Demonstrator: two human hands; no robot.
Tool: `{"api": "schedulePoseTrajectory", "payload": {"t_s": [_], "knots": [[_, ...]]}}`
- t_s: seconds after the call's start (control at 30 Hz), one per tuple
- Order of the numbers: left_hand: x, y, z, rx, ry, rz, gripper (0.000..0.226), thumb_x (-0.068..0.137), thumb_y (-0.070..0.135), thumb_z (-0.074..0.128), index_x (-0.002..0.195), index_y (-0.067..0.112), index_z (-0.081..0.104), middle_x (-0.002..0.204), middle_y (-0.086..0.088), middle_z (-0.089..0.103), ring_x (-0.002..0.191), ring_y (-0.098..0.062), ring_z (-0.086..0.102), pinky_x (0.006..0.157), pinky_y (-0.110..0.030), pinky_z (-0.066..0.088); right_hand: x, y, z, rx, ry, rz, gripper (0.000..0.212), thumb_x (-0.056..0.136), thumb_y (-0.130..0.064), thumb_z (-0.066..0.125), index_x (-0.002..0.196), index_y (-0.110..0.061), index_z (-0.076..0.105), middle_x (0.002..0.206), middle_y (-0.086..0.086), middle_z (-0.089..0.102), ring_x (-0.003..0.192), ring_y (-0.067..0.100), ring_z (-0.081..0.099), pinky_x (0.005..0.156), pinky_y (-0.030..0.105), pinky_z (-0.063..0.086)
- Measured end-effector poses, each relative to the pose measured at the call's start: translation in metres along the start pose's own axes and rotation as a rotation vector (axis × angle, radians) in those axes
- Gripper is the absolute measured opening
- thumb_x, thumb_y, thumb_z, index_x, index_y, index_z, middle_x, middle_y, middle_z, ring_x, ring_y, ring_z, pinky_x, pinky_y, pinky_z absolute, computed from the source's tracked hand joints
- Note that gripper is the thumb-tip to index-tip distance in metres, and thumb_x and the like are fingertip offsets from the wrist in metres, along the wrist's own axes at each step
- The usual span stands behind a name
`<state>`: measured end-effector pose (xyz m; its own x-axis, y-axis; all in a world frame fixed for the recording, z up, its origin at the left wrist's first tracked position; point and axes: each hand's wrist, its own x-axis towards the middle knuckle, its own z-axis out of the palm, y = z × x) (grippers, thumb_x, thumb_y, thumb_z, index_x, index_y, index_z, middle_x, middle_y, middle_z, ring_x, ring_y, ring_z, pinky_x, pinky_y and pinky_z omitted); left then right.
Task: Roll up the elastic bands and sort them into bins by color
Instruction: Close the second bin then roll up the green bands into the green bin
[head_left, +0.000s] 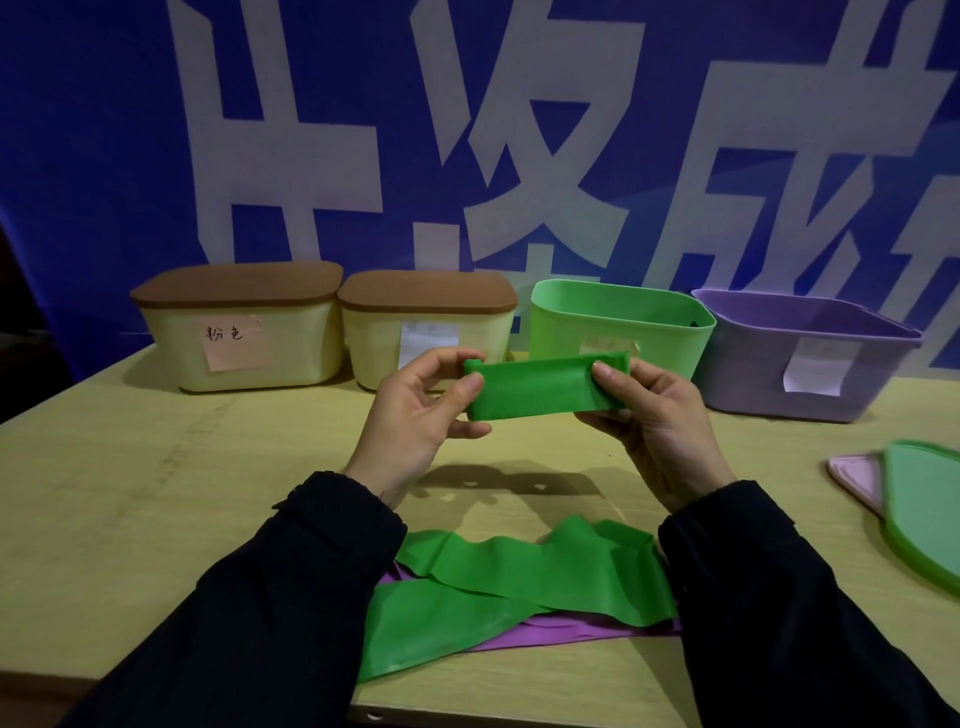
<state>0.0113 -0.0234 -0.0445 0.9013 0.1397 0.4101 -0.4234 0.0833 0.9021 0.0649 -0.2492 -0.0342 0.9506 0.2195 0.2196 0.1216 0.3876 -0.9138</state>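
Rubber sheet, thin and limp, is what the green band (545, 387) looks to be: light, soft, likely stretchy and a little tacky, so it should hold a roll only while pinched and may spring loose once let go. Best hold is probably at the two ends of the roll, thumb over the top and fingers under, which is how it is held now. The left hand (421, 410) grips the left end, thumb curled over the upper edge and fingers tucked beneath; the right hand (654, 410) grips the right end the same way, thumb pressed on the front face. Both hands are closed round the band, none of their fingers spread. The band hangs between them, above the worktop (156, 493), flattened and folded or rolled into a short strip; how many layers it has cannot be told.

Straight behind it stands the open green bin (618, 325), near and just beyond the fingers, with the purple bin (800, 358) to its right and two lidded cream bins (244, 338) to its left. Below the wrists, on the worktop's near edge, lies a loose green band (519, 582) spread over a purple band (571, 634), both unrolled and well apart from the hands
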Motion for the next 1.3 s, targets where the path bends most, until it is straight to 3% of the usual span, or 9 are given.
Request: {"api": "schedulePoseTrajectory", "payload": {"t_s": [0.13, 0.3, 0.5, 0.63, 0.7, 0.83, 1.1, 1.2, 1.3], "knots": [[-0.001, 0.000, 0.001, -0.023, -0.012, -0.028, 0.028, 0.105, 0.006, 0.048, 0.115, 0.023, 0.068, 0.116, -0.006, 0.067, 0.105, -0.021, 0.069, 0.071, -0.031, 0.060, 0.000, 0.004, 0.002, -0.041, -0.027, 0.004, 0.026, 0.081, -0.019, 0.071, 0.101, -0.002, 0.070, 0.104, 0.016, 0.076, 0.094, 0.025, 0.072, 0.079, 0.033, 0.063], [0.000, 0.000, 0.000, 0.036, -0.029, 0.023, 0.023, 0.096, 0.004, 0.063, 0.114, 0.018, 0.066, 0.094, 0.013, 0.071, 0.089, -0.008, 0.068, 0.062, -0.027, 0.056, 0.000, 0.004, 0.002, -0.046, -0.027, -0.001, 0.026, 0.080, -0.019, 0.071, 0.099, -0.003, 0.070, 0.101, 0.014, 0.076, 0.092, 0.023, 0.073, 0.076, 0.032, 0.063], [0.001, -0.002, 0.001, -0.020, -0.007, -0.013, 0.019, 0.096, 0.004, 0.062, 0.113, 0.013, 0.067, 0.113, -0.004, 0.069, 0.093, -0.015, 0.072, 0.065, -0.029, 0.060, 0.000, 0.004, 0.002, -0.054, -0.021, -0.001, 0.026, 0.080, -0.020, 0.072, 0.099, -0.003, 0.071, 0.102, 0.016, 0.076, 0.091, 0.024, 0.073, 0.076, 0.031, 0.063], [0.001, -0.004, 0.000, -0.019, -0.010, -0.002, 0.031, 0.101, 0.006, 0.057, 0.121, 0.027, 0.069, 0.115, -0.006, 0.063, 0.098, -0.014, 0.066, 0.074, -0.034, 0.061, -0.001, 0.005, 0.002, -0.096, -0.019, -0.016, 0.022, 0.079, -0.022, 0.073, 0.095, -0.007, 0.074, 0.100, 0.013, 0.077, 0.091, 0.023, 0.072, 0.077, 0.032, 0.062], [0.001, -0.002, 0.001, 0.001, -0.024, 0.010, 0.032, 0.103, 0.006, 0.053, 0.116, 0.030, 0.070, 0.113, -0.005, 0.064, 0.099, -0.019, 0.065, 0.073, -0.032, 0.059, 0.000, 0.005, 0.003, -0.147, -0.024, -0.049, 0.017, 0.078, -0.022, 0.074, 0.091, -0.010, 0.075, 0.094, 0.008, 0.076, 0.088, 0.020, 0.071, 0.077, 0.032, 0.061], [0.006, 0.013, 0.004, 0.087, -0.043, 0.018, 0.025, 0.096, 0.007, 0.065, 0.117, 0.021, 0.066, 0.098, 0.001, 0.069, 0.088, -0.010, 0.065, 0.065, -0.027, 0.055, -0.001, 0.000, 0.008, -0.207, 0.003, -0.082, 0.025, 0.078, -0.024, 0.075, 0.096, -0.007, 0.076, 0.093, 0.008, 0.077, 0.083, 0.018, 0.068, 0.073, 0.030, 0.058], [0.008, 0.030, 0.007, 0.067, -0.034, -0.053, 0.024, 0.099, 0.008, 0.062, 0.121, 0.014, 0.068, 0.119, -0.009, 0.067, 0.100, -0.020, 0.072, 0.074, -0.032, 0.061, 0.000, -0.016, 0.014, -0.193, -0.004, -0.084, 0.021, 0.077, -0.025, 0.077, 0.090, -0.009, 0.076, 0.091, 0.009, 0.075, 0.087, 0.024, 0.069, 0.074, 0.034, 0.058], [0.004, 0.031, 0.012, 0.051, -0.067, -0.042, 0.031, 0.104, 0.006, 0.052, 0.123, 0.025, 0.066, 0.112, -0.007, 0.069, 0.099, -0.020, 0.071, 0.074, -0.030, 0.060, -0.002, -0.015, 0.017, -0.204, 0.003, -0.094, 0.024, 0.076, -0.024, 0.076, 0.091, -0.005, 0.075, 0.092, 0.011, 0.075, 0.085, 0.023, 0.069, 0.073, 0.032, 0.058], [0.002, 0.030, 0.017, 0.099, -0.043, 0.002, 0.022, 0.101, 0.008, 0.059, 0.118, 0.018, 0.068, 0.101, -0.002, 0.065, 0.087, -0.011, 0.063, 0.066, -0.025, 0.055, -0.001, -0.012, 0.016, -0.211, 0.026, -0.104, 0.018, 0.084, -0.018, 0.075, 0.095, -0.003, 0.075, 0.093, 0.012, 0.076, 0.085, 0.023, 0.069, 0.072, 0.031, 0.058]]}}
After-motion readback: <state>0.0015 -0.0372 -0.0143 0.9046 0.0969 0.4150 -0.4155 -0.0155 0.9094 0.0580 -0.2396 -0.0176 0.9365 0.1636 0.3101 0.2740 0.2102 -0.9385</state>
